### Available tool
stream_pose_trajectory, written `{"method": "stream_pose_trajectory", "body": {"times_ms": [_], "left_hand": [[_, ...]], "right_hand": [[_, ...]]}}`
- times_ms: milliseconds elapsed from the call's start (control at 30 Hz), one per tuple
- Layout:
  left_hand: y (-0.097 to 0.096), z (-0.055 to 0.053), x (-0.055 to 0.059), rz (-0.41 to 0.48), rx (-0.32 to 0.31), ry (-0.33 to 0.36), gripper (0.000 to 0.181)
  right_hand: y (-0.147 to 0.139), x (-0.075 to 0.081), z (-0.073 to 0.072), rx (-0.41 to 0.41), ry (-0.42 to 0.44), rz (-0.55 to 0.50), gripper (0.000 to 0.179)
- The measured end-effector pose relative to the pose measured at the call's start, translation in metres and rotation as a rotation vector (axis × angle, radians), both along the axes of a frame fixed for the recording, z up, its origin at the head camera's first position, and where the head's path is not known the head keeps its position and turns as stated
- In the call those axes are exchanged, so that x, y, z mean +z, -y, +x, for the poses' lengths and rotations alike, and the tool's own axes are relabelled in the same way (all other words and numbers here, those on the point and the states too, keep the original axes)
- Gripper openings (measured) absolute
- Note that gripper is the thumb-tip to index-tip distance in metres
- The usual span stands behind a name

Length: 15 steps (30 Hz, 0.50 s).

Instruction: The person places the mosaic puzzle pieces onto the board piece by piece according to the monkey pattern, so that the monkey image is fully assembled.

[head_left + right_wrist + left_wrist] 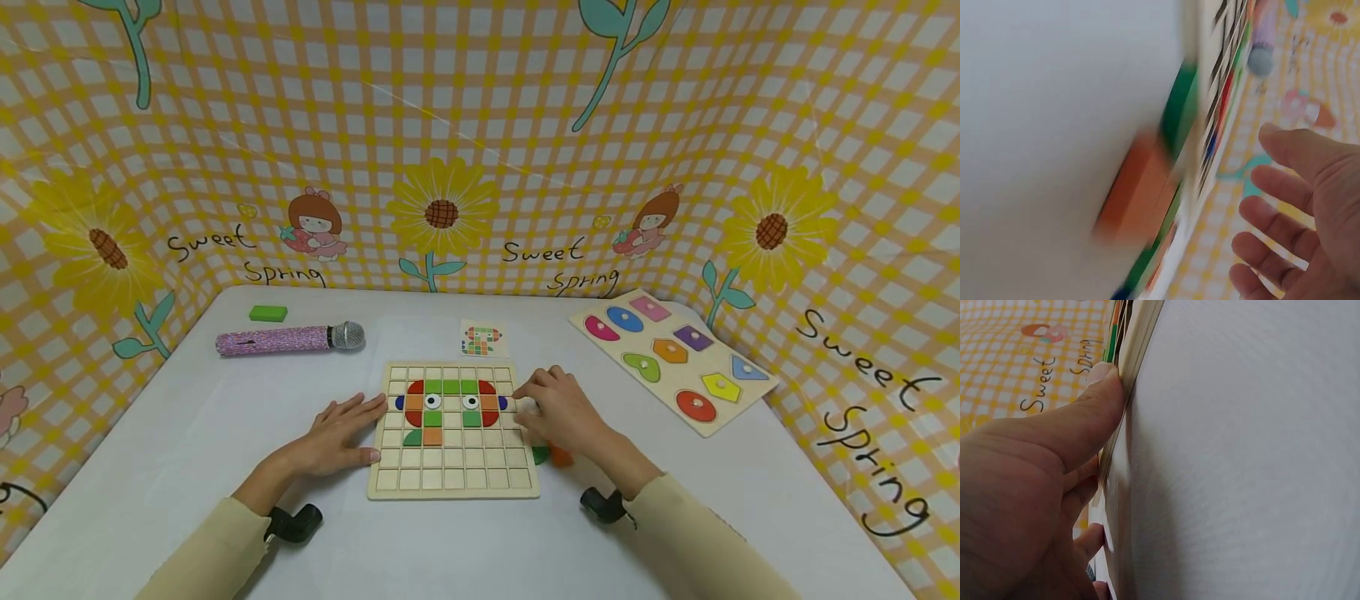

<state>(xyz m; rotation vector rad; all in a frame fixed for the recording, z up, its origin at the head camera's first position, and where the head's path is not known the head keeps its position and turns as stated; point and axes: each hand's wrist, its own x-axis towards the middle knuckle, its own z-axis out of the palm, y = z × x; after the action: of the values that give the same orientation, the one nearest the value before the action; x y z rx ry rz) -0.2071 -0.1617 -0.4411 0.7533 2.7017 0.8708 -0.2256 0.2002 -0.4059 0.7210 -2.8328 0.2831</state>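
Observation:
A wooden grid board (pixel 453 479) lies flat on the white table, with coloured tiles forming part of a face pattern. My left hand (pixel 333 437) rests at the board's left side, and its thumb (pixel 1100 403) touches the edge. Over the right side hovers my right hand (pixel 562 408), its fingertips close to a blue half-round tile (pixel 502 403). Its fingers (pixel 1272 219) are loosely spread in the right wrist view, with nothing between them. Beside the board, partly hidden under that hand, lie an orange tile (pixel 561 456) and a green tile (pixel 540 455).
Behind the board lies a small pattern card (pixel 483 338). A glittery pink microphone (pixel 273 341) and a green block (pixel 268 313) are at the back left. On the right sits a shape puzzle board (pixel 660 379) with knobbed pieces. A checked cloth (pixel 480 100) hangs round the table.

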Motion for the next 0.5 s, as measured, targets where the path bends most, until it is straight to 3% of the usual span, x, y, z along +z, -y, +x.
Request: {"method": "stream_pose_trajectory", "body": {"times_ms": [200,500], "left_hand": [[0.000,0.000,0.001,0.001,-0.003,0.001,0.074],[0.001,0.000,-0.001,0.024,-0.019,-0.027,0.074]], "right_hand": [[-0.034,-0.002,-0.015,-0.050,0.020,0.030,0.031],[-0.059,-0.007,-0.031,-0.128,0.110,0.103,0.034]]}}
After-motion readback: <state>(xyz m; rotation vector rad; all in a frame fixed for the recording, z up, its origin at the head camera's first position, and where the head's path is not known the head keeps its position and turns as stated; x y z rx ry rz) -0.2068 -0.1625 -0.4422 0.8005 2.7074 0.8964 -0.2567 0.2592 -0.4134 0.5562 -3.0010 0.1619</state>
